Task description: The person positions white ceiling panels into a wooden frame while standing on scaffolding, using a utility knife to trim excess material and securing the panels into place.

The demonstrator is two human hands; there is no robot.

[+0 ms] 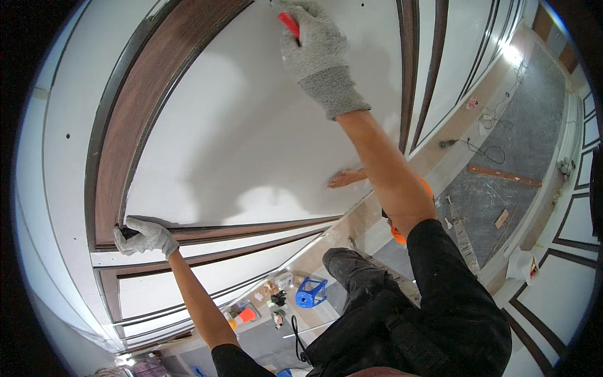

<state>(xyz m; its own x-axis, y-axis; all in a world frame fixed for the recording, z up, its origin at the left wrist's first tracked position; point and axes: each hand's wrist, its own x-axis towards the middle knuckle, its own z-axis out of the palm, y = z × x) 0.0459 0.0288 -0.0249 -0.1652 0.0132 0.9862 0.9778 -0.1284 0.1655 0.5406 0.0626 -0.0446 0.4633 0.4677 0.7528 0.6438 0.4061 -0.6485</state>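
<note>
Both my hands wear grey knitted gloves. High on the white wall panel [270,125], my right hand [320,47] is closed around a red-handled tool [289,24]; its working end is cut off by the top of the picture. My left hand [147,237] rests at the lower left corner of the brown wood-grain trim [135,119], fingers curled by a small black thing [127,232] that I cannot make out. Black edging lines this trim. A co-worker's bare hand [347,178] lies against the panel beyond my right forearm.
Orange clothing [397,234] of the co-worker shows behind my right arm. Below stand a blue plastic stool [311,292] and an orange-and-white container [245,315]. A cable [480,147], a brown strip [504,176] and scraps lie on the grey floor at right.
</note>
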